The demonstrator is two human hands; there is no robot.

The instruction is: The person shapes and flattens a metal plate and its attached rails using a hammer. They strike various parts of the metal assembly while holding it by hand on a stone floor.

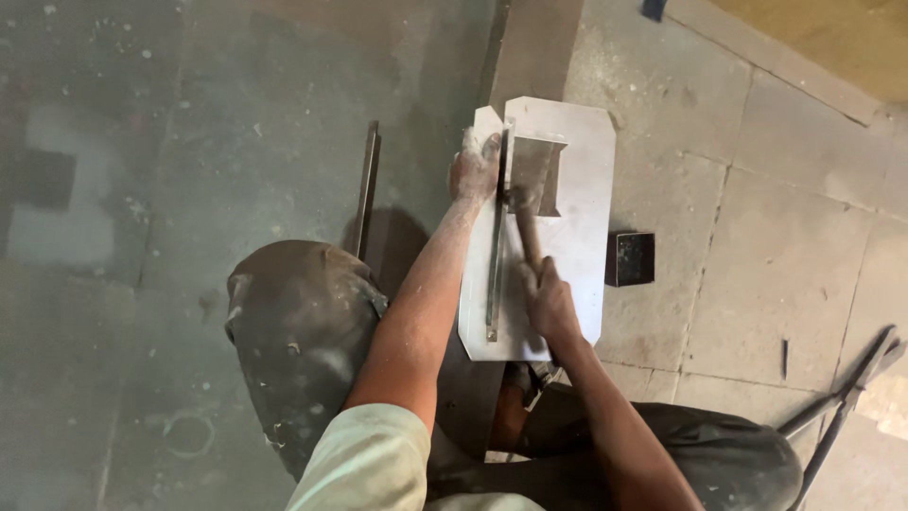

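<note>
Left hand (475,168) fingers press the flat grey steel bar (496,255) onto the pale clipped-corner metal sheet (586,189); right hand (549,301), fingers closed round the wooden-handled hammer (526,225), should strike squarely, clear of those fingers.

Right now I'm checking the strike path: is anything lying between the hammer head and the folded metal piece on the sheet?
Nothing visible does. The right hand grips the hammer, whose head sits right at the folded metal piece. The left hand presses beside it on the sheet, left of the flat bar.

Bare forearms, dusty left hand (476,166), pale green short sleeve (364,464), dark grey trousers (298,331) flecked with white dust.
</note>
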